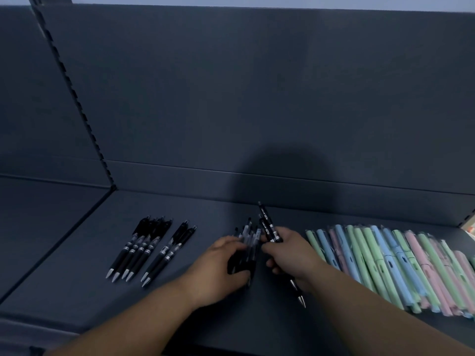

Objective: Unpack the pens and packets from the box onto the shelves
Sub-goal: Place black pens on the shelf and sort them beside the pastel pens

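On the dark grey shelf (77, 299), my left hand (218, 268) is closed around a bundle of black pens (248, 237) lying at the middle. Right beside it, my right hand (290, 253) grips two black pens (267, 224) that point up and away, their metal tips sticking out below my wrist. Two groups of black pens lie on the shelf to the left: a larger set (140, 249) and a pair (168, 253). A row of pastel pens in clear packets (385, 263) covers the right of the shelf. The box is not in view.
The shelf's dark back panel (257, 98) rises just behind the pens. A slotted upright (74, 98) divides this bay from another shelf on the left (38, 222). The shelf's front edge runs below my forearms.
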### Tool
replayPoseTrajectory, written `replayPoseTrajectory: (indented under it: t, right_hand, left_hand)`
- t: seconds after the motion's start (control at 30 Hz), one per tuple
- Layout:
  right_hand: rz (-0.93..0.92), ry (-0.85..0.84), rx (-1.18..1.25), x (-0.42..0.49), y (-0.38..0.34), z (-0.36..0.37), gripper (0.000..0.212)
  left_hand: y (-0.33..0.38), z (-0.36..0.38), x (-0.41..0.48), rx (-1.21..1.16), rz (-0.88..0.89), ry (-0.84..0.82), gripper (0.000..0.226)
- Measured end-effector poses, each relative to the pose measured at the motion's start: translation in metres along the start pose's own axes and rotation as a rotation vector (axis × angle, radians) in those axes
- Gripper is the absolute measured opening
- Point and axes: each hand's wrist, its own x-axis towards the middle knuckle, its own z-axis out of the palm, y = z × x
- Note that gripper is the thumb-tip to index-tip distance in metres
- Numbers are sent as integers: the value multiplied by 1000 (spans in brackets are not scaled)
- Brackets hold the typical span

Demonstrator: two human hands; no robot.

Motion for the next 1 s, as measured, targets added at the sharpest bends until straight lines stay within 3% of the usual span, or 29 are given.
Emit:
replayPoseTrajectory:
  t: [0.1, 0.27, 0.33, 0.43, 0.53, 0.73, 0.9, 1.0]
  right_hand:
    - [3, 12, 113, -2, -2, -3, 7]
    - [121, -121, 621, -8, -15, -10, 10]
    - [115, -194, 741, -11, -20, -13, 12]
    - [91, -258, 818, -14, -25, -12, 15]
    - [67, -278, 856, -15, -28, -8, 16]
    - [94, -243, 831, -10, -26, -3, 14]
    - [179, 53, 574, 1, -12, 9, 3]
    - [139, 132, 412, 9, -7, 15, 5]
  left_hand:
    - [5, -4, -1, -6, 2, 71, 43]
    - [25, -14, 1, -77, -76, 275, 20]
    - [39, -14, 0, -234, -161, 244, 13]
    - [60, -10, -7, -618, -301, 68, 12]
    - [69, -8, -13, -753, -340, -97, 13]
    - [70, -10, -21, -834, -387, -68, 8]
    - [49, -21, -24, -634, -478, 139, 6]
    - [28, -32, -25, -500, -503, 256, 7]
